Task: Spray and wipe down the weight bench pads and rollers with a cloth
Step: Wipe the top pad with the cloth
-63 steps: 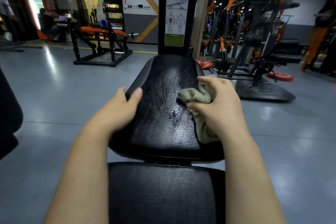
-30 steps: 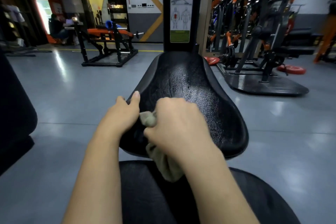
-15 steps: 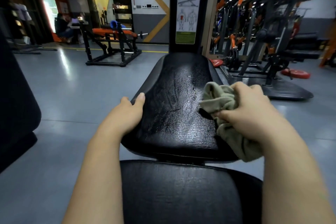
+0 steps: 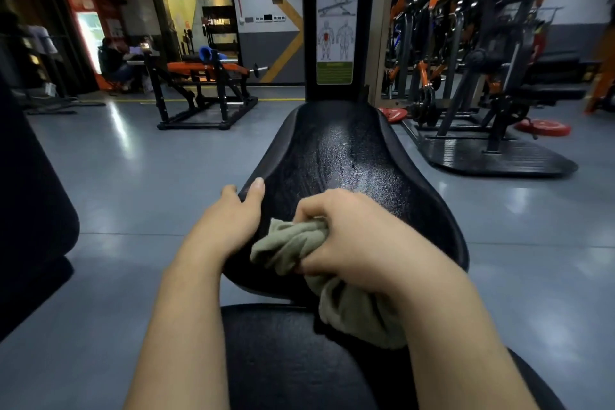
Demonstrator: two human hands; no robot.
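Fingers (image 4: 312, 210) of the right hand (image 4: 352, 240) are curled tight round a bunched olive-green cloth (image 4: 286, 245). The cloth is pressed onto the near left part of the black textured vinyl seat pad (image 4: 359, 170). A loose tail is hung over the pad's near rim, in front of the second black pad (image 4: 293, 363) below; contact there cannot be told. The left hand (image 4: 229, 226) is clamped on the seat pad's left rim, thumb (image 4: 257, 190) laid on top, the other fingers wrapped over the edge and mostly hidden. The two hands are just beside each other, with cloth between them. Fine droplets and a wet sheen are seen along the middle of the surface, beyond the cloth. A black upright post (image 4: 309, 43) carrying an exercise chart sticker (image 4: 336, 27) is seen at the pad's far end. Grey floor (image 4: 133, 176) is seen all round. Red weight plates (image 4: 542, 127) are lying far right, an orange and black bench frame (image 4: 203, 90) far left, and a seated person (image 4: 114, 66) behind it.
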